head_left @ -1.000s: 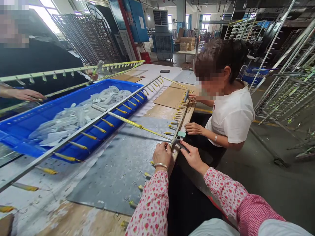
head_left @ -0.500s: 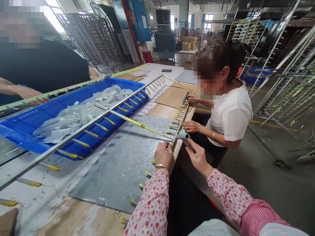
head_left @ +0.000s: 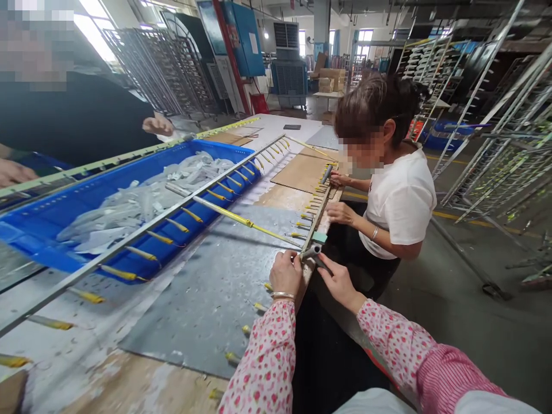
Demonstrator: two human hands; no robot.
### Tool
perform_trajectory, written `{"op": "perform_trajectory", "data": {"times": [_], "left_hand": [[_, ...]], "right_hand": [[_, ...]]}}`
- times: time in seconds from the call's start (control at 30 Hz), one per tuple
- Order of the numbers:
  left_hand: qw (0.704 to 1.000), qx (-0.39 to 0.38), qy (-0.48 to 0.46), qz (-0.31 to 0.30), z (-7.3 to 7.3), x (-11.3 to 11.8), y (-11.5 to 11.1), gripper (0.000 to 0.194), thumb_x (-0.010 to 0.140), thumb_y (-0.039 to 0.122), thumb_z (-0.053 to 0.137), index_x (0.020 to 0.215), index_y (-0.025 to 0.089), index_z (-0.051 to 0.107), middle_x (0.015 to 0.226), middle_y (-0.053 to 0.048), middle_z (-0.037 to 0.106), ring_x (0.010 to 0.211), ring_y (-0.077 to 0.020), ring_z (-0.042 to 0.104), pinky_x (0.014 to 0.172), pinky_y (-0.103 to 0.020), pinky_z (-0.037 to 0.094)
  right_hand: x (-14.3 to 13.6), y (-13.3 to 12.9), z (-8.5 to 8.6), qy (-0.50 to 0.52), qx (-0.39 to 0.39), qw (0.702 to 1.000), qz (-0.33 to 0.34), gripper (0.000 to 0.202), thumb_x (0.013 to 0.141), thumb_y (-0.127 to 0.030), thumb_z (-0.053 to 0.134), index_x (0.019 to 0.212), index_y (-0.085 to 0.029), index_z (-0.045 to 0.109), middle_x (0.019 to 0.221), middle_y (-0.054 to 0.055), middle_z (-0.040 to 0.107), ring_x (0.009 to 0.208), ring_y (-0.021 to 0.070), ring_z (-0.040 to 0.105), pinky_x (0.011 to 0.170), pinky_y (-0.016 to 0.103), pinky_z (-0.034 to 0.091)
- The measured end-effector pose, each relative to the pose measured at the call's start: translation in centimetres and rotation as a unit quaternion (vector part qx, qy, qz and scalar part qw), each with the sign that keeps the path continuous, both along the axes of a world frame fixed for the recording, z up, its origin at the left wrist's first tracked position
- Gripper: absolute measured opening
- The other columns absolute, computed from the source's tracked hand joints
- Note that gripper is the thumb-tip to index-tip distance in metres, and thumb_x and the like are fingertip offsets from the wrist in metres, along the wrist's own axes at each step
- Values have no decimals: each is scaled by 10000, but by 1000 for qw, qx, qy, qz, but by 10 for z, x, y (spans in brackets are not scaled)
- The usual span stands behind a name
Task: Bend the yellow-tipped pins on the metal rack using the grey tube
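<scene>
1. The right hand point(head_left: 340, 282), in a pink strawberry-print cloth sleeve, grips the dark handle of a grey tool with a hollow, round tubular head point(head_left: 311, 251); the head sits at the table's edge, just beside the left fingertips.
2. The left hand point(head_left: 285, 273), wearing a smooth silvery bangle, curls its fingers at the near rail of a long, slim metal frame with yellow-wrapped pegs point(head_left: 224, 212); whether they clasp anything, I cannot tell.
3. A small, flat, pale-green block point(head_left: 319, 237) lies just beyond the tool's head.
4. Under the frame spreads a dull grey, pitted flat sheet point(head_left: 190, 299).
5. Left of it, a glossy blue plastic crate point(head_left: 38, 244) holds crumpled, translucent whitish pieces point(head_left: 142, 201).
</scene>
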State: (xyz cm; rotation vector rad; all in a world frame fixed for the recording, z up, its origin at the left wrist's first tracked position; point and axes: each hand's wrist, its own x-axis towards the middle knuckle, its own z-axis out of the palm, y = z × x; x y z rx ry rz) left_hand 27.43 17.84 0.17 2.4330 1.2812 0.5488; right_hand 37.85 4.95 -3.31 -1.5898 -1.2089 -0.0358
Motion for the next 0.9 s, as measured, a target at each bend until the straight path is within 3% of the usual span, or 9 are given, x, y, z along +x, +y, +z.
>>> {"op": "perform_trajectory", "data": {"times": [0.07, 0.2, 0.37, 0.5, 0.7, 0.8, 0.9], "left_hand": [[1000, 1, 0, -2, 0, 0, 0, 146, 919, 245, 545, 952, 189, 676, 930, -63, 614, 818, -192, 596, 712, -274, 419], [1000, 3, 2, -1, 1, 0, 0, 149, 923, 245, 541, 937, 186, 678, 936, -67, 614, 817, -192, 594, 715, -279, 421], [1000, 3, -1, -7, 0, 0, 0, 138, 918, 238, 554, 946, 178, 675, 928, -68, 619, 838, -196, 594, 726, -279, 427], [1000, 2, -3, -4, 1, 0, -1, 133, 923, 238, 555, 943, 181, 674, 933, -66, 616, 855, -198, 598, 735, -276, 426], [1000, -9, 10, -14, 3, -1, -2, 133, 931, 243, 553, 956, 184, 670, 940, -66, 616, 854, -196, 600, 738, -273, 428], [1000, -5, 7, -17, 2, -1, -2, 129, 931, 241, 553, 962, 183, 664, 949, -67, 612, 859, -194, 601, 738, -270, 429], [1000, -3, 6, -14, 1, -2, -2, 133, 937, 239, 540, 959, 185, 660, 943, -67, 609, 851, -191, 601, 730, -266, 429]], "right_hand": [[2, -2, 2, -1, -12, 1000, -4, 366, 953, -256, 539, 1307, -219, 623, 1161, 92, 710, 1051, 249, 689, 960, 392, 559], [3, -4, 4, -7, 69, 995, -65, 363, 955, -265, 539, 1306, -223, 623, 1109, 92, 723, 1007, 241, 701, 905, 360, 583], [3, -3, 6, -5, -4, 1000, 10, 373, 954, -241, 538, 1319, -221, 612, 1151, 91, 713, 1022, 238, 701, 916, 359, 577], [5, -1, 10, -13, 59, 997, -41, 361, 960, -274, 529, 1303, -208, 624, 1133, 105, 716, 1020, 245, 697, 918, 362, 571], [10, 3, 21, -3, -29, 1000, -5, 367, 962, -282, 516, 1310, -222, 616, 1188, 100, 697, 1047, 249, 687, 923, 373, 564], [10, 1, 25, -25, 32, 999, -18, 372, 974, -296, 505, 1323, -215, 607, 1055, 105, 724, 933, 231, 705, 857, 349, 577], [9, 2, 25, -43, -9, 999, -1, 369, 982, -313, 486, 1316, -221, 614, 918, 84, 729, 790, 210, 705, 770, 325, 588]]}}
